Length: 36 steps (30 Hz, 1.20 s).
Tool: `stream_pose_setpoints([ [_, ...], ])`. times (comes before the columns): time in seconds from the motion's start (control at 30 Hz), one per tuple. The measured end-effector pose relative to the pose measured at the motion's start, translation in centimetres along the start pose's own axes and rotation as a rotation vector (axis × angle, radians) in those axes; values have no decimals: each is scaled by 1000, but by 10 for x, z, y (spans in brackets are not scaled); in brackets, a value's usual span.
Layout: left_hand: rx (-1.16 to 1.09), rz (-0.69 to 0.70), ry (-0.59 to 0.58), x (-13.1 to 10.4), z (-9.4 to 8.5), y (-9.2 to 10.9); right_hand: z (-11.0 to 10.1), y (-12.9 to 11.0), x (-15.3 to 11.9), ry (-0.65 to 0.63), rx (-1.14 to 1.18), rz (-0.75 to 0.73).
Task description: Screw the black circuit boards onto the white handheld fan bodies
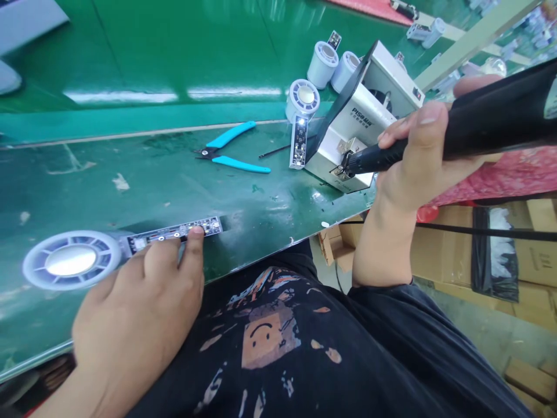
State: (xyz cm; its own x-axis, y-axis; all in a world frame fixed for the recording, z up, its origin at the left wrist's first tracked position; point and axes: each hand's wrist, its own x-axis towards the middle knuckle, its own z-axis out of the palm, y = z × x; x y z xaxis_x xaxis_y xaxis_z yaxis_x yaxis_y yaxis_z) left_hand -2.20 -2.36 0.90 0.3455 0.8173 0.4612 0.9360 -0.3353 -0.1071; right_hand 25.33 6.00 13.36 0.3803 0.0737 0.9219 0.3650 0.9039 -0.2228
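My left hand [143, 290] is closed round the narrow handle of a white fan-like unit, its index finger on the exposed circuit board [209, 225]. The unit's round slotted head [72, 260] lies at the left on the green table. My right hand [422, 145] grips a black electric screwdriver [487, 113], whose tip is at the front opening of a silver screw feeder [361, 116]. Left of the feeder, a second white unit [303, 98] has a lit board [299, 142] hanging toward me.
Cutters with blue handles [232, 139] lie open mid-table beside a thin dark rod [275, 151]. More white round units [322, 64] stand behind the feeder. The table's front edge [270, 255] runs before my body. Cardboard boxes [444, 249] are below right, near a black cable [478, 231].
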Motion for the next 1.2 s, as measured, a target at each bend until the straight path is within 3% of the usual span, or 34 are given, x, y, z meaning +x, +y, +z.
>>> stream_pose_setpoints([
  [0.1,86,20,-21,1,-6,-1,-5,10,11,-13,26,82],
  [0.23,142,116,-48,3,-10,-3,-8,21,10,-208,138,434],
  [0.3,114,107,-33,4,-11,-3,-2,16,-3,-243,231,521],
  [0.47,112,85,-17,10,-13,2,37,-20,-47,-190,536,462],
  [0.67,57,62,70,13,-5,2,76,-56,-78,-260,604,565],
  [0.77,38,59,46,13,-5,0,82,-65,-87,-384,402,668],
  [0.83,-8,44,20,13,-6,-2,84,-64,-92,-401,312,616],
  [0.97,-123,14,7,16,-6,-4,90,-55,-99,-383,322,453],
  [1.2,-86,37,55,16,-3,-4,88,-59,-99,-438,317,534],
])
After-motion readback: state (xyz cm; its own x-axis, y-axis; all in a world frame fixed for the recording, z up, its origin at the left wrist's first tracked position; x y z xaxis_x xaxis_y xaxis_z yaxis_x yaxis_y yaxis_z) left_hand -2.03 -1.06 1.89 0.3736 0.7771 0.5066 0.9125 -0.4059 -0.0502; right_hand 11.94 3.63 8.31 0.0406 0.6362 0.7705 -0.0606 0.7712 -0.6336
